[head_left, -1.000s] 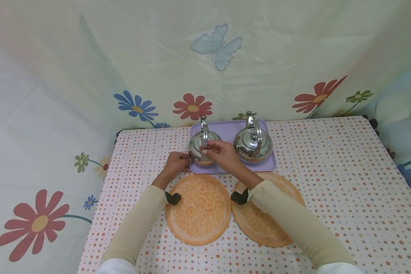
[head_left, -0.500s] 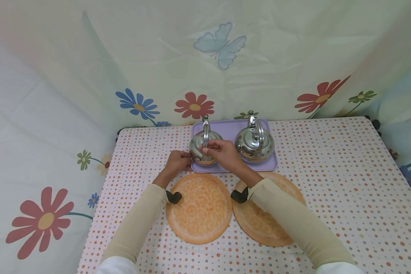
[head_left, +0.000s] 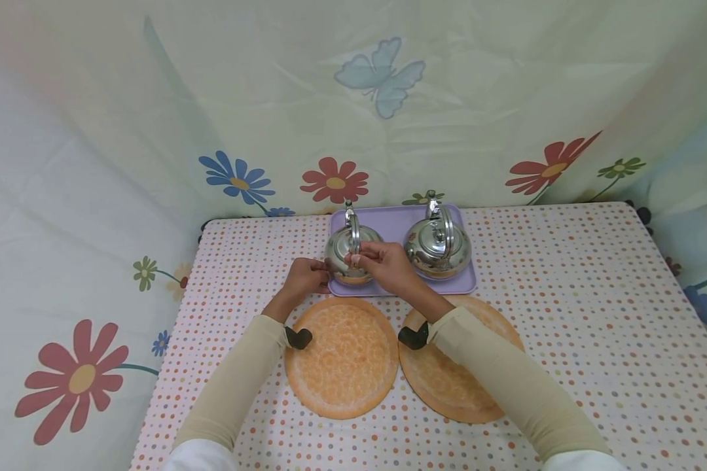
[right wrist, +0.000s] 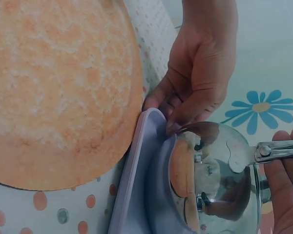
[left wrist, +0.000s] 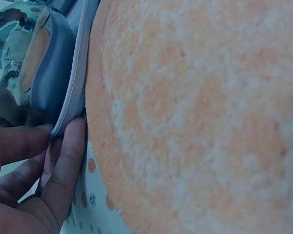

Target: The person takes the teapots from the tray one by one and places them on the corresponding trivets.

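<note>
In the head view two shiny steel kettles stand on a lilac tray (head_left: 392, 222). My right hand (head_left: 391, 268) pinches the arched handle (head_left: 355, 230) of the left kettle (head_left: 337, 247) between thumb and fingers. That kettle's spout points toward the back wall. My left hand (head_left: 304, 276) holds the tray's near left corner; in the left wrist view its thumb and fingers grip the tray rim (left wrist: 77, 73) beside the kettle. The right wrist view shows the kettle body (right wrist: 224, 180) close to the left fingers. The second kettle (head_left: 421, 247) stands untouched on the tray's right side.
Two round tan mats with a bread-like pattern, a left mat (head_left: 342, 360) and a right mat (head_left: 448, 386), lie in front of the tray. My right forearm crosses over the right one. A dotted cloth (head_left: 589, 294) covers the table, and a flowered curtain (head_left: 471, 118) hangs behind it.
The left kettle has turned slightly, its spout swinging a little to the left and the near end of its handle to the right. My left hand stays at the tray corner.
</note>
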Tool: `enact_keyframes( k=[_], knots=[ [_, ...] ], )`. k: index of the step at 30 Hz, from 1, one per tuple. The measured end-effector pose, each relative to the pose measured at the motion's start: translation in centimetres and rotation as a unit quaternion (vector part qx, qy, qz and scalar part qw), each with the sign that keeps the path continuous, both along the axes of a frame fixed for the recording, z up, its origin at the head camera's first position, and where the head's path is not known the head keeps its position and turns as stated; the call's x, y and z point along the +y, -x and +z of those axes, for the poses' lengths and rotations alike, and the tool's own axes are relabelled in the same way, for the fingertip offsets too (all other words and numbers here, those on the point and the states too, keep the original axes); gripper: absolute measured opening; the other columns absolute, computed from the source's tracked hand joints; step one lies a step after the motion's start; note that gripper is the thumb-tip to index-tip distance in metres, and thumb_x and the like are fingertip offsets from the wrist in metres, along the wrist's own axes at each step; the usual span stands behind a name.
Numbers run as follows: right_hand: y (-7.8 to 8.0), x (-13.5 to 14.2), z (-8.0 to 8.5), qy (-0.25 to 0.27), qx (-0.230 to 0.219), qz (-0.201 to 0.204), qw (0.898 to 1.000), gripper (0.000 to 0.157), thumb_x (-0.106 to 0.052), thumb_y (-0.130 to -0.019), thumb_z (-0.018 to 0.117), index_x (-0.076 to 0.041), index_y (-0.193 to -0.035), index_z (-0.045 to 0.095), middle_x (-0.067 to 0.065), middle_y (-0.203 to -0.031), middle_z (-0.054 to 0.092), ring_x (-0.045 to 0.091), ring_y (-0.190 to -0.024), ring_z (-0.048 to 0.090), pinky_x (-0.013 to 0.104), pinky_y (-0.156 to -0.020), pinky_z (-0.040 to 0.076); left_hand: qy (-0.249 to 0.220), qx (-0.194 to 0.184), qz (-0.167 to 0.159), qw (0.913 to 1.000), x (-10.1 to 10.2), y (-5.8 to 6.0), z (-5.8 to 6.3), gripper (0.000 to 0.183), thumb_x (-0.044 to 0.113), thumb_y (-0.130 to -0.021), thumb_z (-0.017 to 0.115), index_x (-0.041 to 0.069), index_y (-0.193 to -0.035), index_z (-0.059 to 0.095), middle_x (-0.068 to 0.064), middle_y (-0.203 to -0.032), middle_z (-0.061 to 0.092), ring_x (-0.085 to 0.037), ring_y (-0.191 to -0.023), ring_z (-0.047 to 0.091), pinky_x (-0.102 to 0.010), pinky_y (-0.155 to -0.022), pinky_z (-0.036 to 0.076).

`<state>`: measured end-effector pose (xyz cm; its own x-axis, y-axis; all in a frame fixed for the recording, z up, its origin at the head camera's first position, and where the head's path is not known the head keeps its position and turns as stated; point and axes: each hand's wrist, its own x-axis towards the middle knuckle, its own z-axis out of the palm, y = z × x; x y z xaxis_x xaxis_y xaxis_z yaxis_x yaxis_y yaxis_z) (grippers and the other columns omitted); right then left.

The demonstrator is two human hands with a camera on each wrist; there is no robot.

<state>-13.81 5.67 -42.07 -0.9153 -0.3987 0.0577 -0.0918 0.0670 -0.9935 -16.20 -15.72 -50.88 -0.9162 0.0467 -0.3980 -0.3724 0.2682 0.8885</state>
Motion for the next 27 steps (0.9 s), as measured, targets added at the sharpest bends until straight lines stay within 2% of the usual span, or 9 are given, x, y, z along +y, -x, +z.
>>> enact_keyframes(
  k=[1, 2, 8, 9, 16, 21, 27],
  knots=[
    [-0.1, 0.0, 0.0, -0.002, 0.006, 0.000, 1.000, 0.024, 0.004, -0.095, 0.057, 0.017, -0.115, 0.061, 0.026, -0.105, 0.067, 0.039, -0.101, 0.065, 0.056, -0.089, 0.052, -0.002, -0.002, 0.000, 1.0000, 0.0, 0.0, 0.0, 0.031, -0.006, -0.087, 0.059, -0.014, -0.117, 0.061, -0.028, -0.108, 0.064, -0.026, -0.069, 0.070, -0.033, -0.063, 0.062],
    [-0.1, 0.1, 0.0, -0.002, 0.010, 0.000, 1.000, 0.024, 0.004, -0.095, 0.057, 0.017, -0.116, 0.061, 0.027, -0.104, 0.067, 0.039, -0.100, 0.065, 0.056, -0.088, 0.052, -0.004, -0.008, -0.004, 1.0000, 0.0, -0.1, 0.5, 0.031, -0.006, -0.088, 0.058, -0.015, -0.118, 0.060, -0.029, -0.108, 0.064, -0.028, -0.072, 0.071, -0.035, -0.065, 0.062],
    [0.7, 0.5, -2.6, 0.015, 0.023, -0.001, 1.000, 0.024, -0.001, -0.094, 0.061, 0.013, -0.115, 0.064, 0.021, -0.101, 0.070, 0.034, -0.096, 0.068, 0.052, -0.083, 0.056, -0.013, -0.013, -0.011, 0.9998, -0.1, -0.1, 0.6, 0.033, -0.005, -0.090, 0.057, -0.016, -0.121, 0.057, -0.031, -0.108, 0.063, -0.033, -0.078, 0.071, -0.037, -0.069, 0.062],
    [0.8, 0.5, -3.0, 0.019, 0.021, -0.003, 1.000, 0.024, -0.001, -0.094, 0.061, 0.012, -0.115, 0.064, 0.021, -0.101, 0.070, 0.034, -0.096, 0.068, 0.052, -0.083, 0.056, -0.014, -0.009, -0.008, 0.9998, -0.2, -0.1, 0.2, 0.033, -0.005, -0.090, 0.057, -0.016, -0.121, 0.058, -0.030, -0.108, 0.064, -0.031, -0.077, 0.071, -0.035, -0.067, 0.062],
    [-0.7, 0.7, -0.1, 0.015, 0.021, -0.004, 1.000, 0.024, 0.006, -0.094, 0.058, 0.019, -0.115, 0.060, 0.029, -0.101, 0.067, 0.042, -0.097, 0.065, 0.060, -0.084, 0.052, -0.008, -0.008, -0.009, 0.9999, -0.2, -0.2, 0.4, 0.031, -0.004, -0.090, 0.057, -0.015, -0.119, 0.059, -0.029, -0.107, 0.063, -0.028, -0.075, 0.070, -0.033, -0.065, 0.062],
    [-1.0, 0.9, 0.3, 0.020, 0.026, -0.003, 0.999, 0.025, 0.008, -0.094, 0.057, 0.020, -0.115, 0.059, 0.030, -0.101, 0.066, 0.042, -0.097, 0.064, 0.060, -0.084, 0.051, -0.010, -0.010, -0.008, 0.9999, -0.2, -0.1, 0.3, 0.030, -0.004, -0.090, 0.058, -0.016, -0.118, 0.059, -0.028, -0.105, 0.064, -0.027, -0.075, 0.070, -0.032, -0.066, 0.062],
    [-1.5, 1.1, 0.5, 0.021, 0.054, 0.002, 0.998, 0.021, 0.008, -0.093, 0.058, 0.020, -0.111, 0.062, 0.029, -0.098, 0.067, 0.044, -0.093, 0.065, 0.061, -0.080, 0.052, -0.014, -0.013, -0.014, 0.9997, -0.1, 0.0, 0.2, 0.032, -0.005, -0.091, 0.057, -0.016, -0.121, 0.057, -0.030, -0.110, 0.062, -0.030, -0.079, 0.070, -0.033, -0.068, 0.062]
  ],
)
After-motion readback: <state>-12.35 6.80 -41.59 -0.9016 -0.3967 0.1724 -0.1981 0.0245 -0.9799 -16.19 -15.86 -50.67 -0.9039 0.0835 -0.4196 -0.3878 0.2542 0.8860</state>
